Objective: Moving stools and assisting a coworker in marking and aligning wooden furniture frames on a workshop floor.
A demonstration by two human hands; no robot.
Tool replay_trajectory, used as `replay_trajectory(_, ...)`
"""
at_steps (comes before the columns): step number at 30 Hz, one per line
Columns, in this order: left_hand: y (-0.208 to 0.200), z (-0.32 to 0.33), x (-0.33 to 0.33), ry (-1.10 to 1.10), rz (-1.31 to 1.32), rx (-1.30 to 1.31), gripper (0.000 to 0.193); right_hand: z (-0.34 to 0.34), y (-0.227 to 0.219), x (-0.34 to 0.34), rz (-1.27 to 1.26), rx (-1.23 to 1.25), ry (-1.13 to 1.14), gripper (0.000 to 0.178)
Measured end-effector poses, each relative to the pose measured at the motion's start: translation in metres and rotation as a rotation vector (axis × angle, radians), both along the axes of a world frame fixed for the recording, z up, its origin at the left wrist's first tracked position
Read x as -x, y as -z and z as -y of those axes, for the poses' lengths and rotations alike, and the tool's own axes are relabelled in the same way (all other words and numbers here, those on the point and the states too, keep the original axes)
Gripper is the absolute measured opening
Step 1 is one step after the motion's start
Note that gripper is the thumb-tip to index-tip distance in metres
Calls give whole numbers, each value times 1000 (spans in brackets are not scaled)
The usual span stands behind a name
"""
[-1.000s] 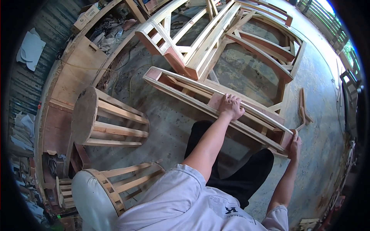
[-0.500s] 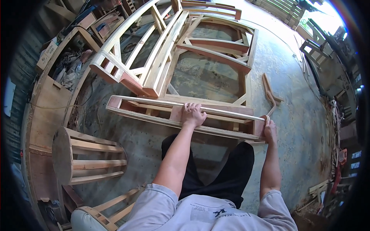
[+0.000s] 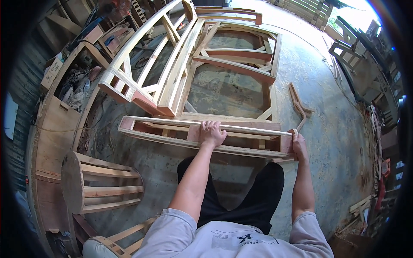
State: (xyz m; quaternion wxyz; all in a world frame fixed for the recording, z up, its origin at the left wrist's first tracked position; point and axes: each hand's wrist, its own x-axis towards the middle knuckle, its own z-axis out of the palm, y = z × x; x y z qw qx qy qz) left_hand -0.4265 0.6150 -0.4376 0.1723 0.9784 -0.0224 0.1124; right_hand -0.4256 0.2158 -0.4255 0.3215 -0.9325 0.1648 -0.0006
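A long, narrow wooden frame section (image 3: 241, 149) lies across in front of my knees, built of two rails joined by short blocks. My left hand (image 3: 212, 134) is closed over its upper rail and middle block, with the fingers curled over the far side. At the section's right end, my right hand (image 3: 300, 146) grips the end block, its thumb on top. Just beyond stands a large wooden furniture frame (image 3: 232, 117), like a sofa skeleton, with open bays and cross braces. The held section lies close along its near edge; whether they touch I cannot tell.
A slatted wooden drum-shaped frame (image 3: 113, 189) lies at the left, with a padded stool-like piece (image 3: 97, 248) below it. An angled wooden piece (image 3: 297, 104) rests on the concrete floor (image 3: 331, 142) to the right. Scrap wood (image 3: 361, 206) is piled at the right edge.
The view has shifted slightly, so the frames sit a little lower and further left. Both hands keep the same hold on the wooden section.
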Motion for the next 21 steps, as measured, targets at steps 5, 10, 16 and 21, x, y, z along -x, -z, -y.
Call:
replay_trajectory(5, 3, -5, 4, -9, 5, 3, 35, -5, -11, -13, -121, -32, -5, 38)
replay_trajectory(10, 0, 1, 3, -8, -42, 15, 37, 11, 25, -28, 60, 13, 2, 37)
replay_trajectory(16, -6, -2, 1, 2, -115, 7, 39, 0, 21, -27, 55, 99, -18, 33)
replay_trajectory(21, 1, 0, 1, -4, 6, 4, 37, 4, 28, -29, 66, 160, -7, 32)
